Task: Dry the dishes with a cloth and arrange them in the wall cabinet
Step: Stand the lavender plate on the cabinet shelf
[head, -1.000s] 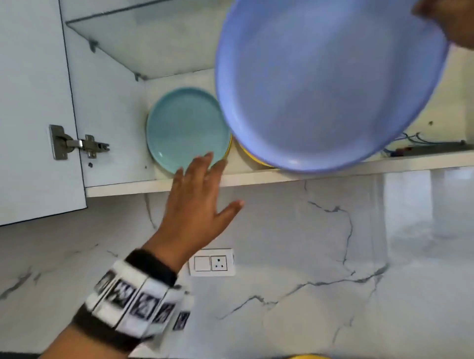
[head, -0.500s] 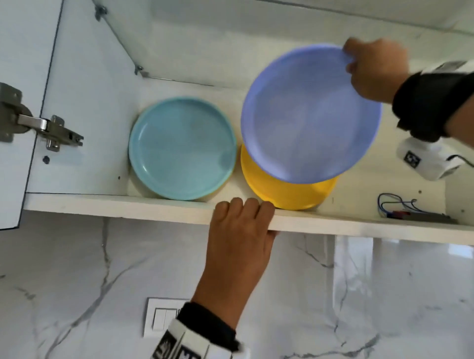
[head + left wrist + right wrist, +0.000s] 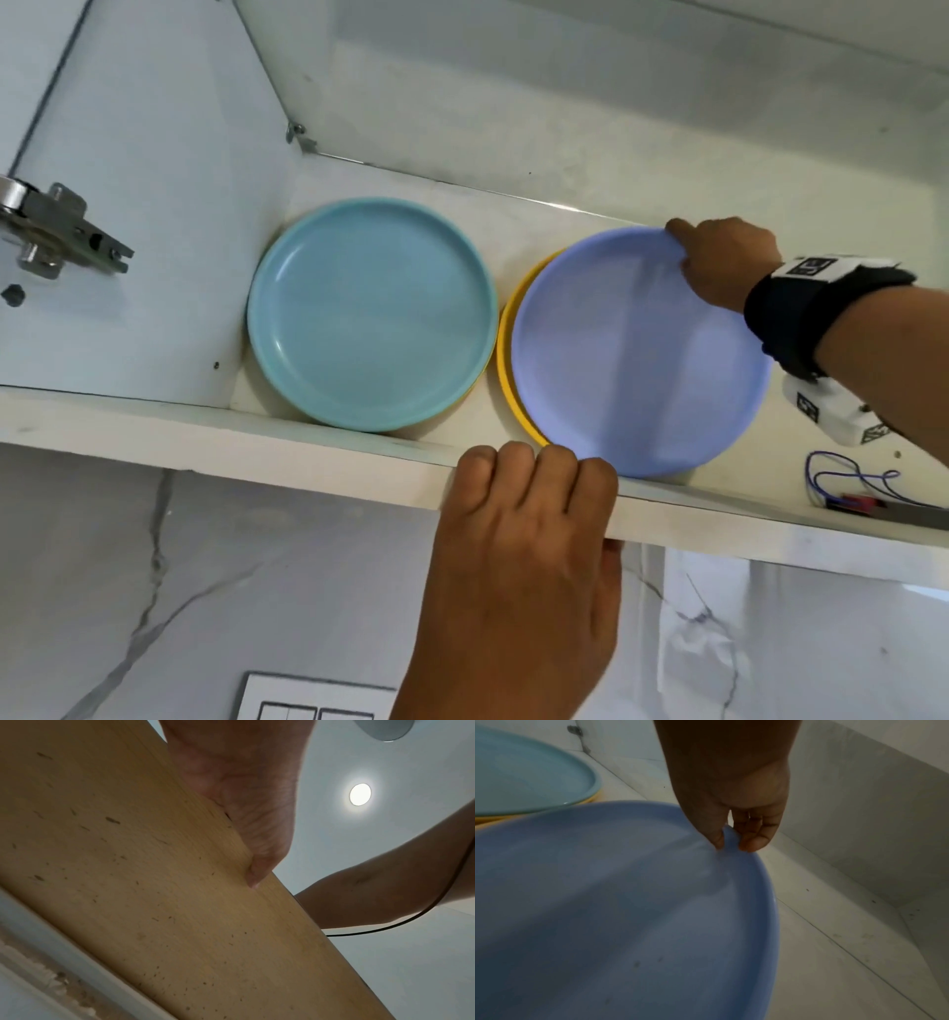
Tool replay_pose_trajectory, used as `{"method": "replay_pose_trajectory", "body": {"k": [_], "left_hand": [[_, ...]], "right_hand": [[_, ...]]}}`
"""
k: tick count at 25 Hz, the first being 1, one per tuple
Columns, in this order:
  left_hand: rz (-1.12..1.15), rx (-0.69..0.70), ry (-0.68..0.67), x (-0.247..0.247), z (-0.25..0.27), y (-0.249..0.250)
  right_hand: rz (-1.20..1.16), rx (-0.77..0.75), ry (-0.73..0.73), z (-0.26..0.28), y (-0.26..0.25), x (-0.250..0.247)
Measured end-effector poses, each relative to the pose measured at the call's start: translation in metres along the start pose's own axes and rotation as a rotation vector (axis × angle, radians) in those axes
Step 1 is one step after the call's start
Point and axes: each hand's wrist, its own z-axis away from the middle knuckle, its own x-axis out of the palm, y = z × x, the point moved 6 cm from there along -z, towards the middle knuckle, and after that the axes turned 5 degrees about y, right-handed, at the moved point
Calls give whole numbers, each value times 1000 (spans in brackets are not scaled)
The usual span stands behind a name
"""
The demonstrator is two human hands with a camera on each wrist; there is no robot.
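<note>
Head view shows the right hand [image 3: 724,264] pinching the far rim of a lavender plate [image 3: 642,354], thumb on the face and fingers curled behind, as the right wrist view confirms. The plate sits on top of a yellow plate [image 3: 506,344], of which only the left edge shows, inside the wall cabinet [image 3: 205,426]. Whether the lavender plate has fully settled or is partly carried by the pinch cannot be told.

Just left of that hand's plate lies a teal plate [image 3: 369,313], with a yellow edge peeking out under it in the right wrist view. The left hand [image 3: 518,565] hooks its fingers over the shelf's front lip, just below the lavender plate, thumb pressed to the underside; it grips the shelf, no dish.

Judging by this, several plates are stowed and this one is nearly placed; letting go is what's left here. No cloth or undried dishes are in view, so the remainder is unknown.
</note>
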Motion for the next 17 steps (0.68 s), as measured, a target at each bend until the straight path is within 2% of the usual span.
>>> {"method": "replay_pose_trajectory", "body": {"k": [2,7,13,17], "left_hand": [[-8,-2,12,-1,0,0],[-31,-7,-21,-1,-1,0],[-25,-20,-48,-1,0,0],[-37,-11,-20,0,0,1]], "right_hand": [[11,-28,-55,1,-11,10],[300,-77,-373,17,-43,45],[283,-102,-386,13,-53,19],[262,-130,-458,19,-53,7]]}}
